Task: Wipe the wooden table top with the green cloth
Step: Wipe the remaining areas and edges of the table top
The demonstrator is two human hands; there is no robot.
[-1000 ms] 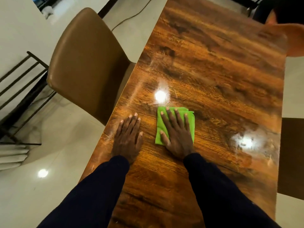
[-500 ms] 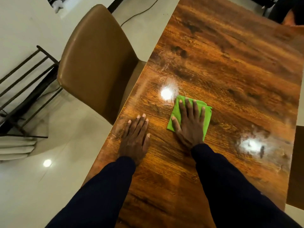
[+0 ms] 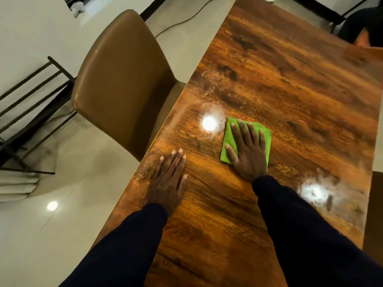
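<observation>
Glossy wooden surface (image 3: 279,83), dark-grained, long and running away from the camera, with a pale tiled floor (image 3: 51,235) to its left. One cloth (image 3: 228,139) lies on the surface, green and folded flat to a rough square, about midway along the visible length and nearer the left edge than the right. One right hand (image 3: 247,151) lies palm-down on the cloth, its fingers (image 3: 244,133) spread and straight, pressing flat, not curled round the fabric; cloth shows beyond the fingertips and along both sides. One left hand (image 3: 167,179) lies flat on bare wood near the left edge, apart from the cloth, fingers extended and holding nothing. Both arms wear dark sleeves (image 3: 300,235). Two bright lamp reflections on the wood: one (image 3: 209,122) just left of the cloth, one (image 3: 314,192) right of the right sleeve; hazy smears surround both. One brown padded chair (image 3: 122,79) stands at the left edge, its seat tucked under. One black metal frame (image 3: 31,104) stands beyond it on the floor. One cable (image 3: 182,21) runs across the tiles at the far end. Part of another person (image 3: 366,27) shows at the far right corner.
</observation>
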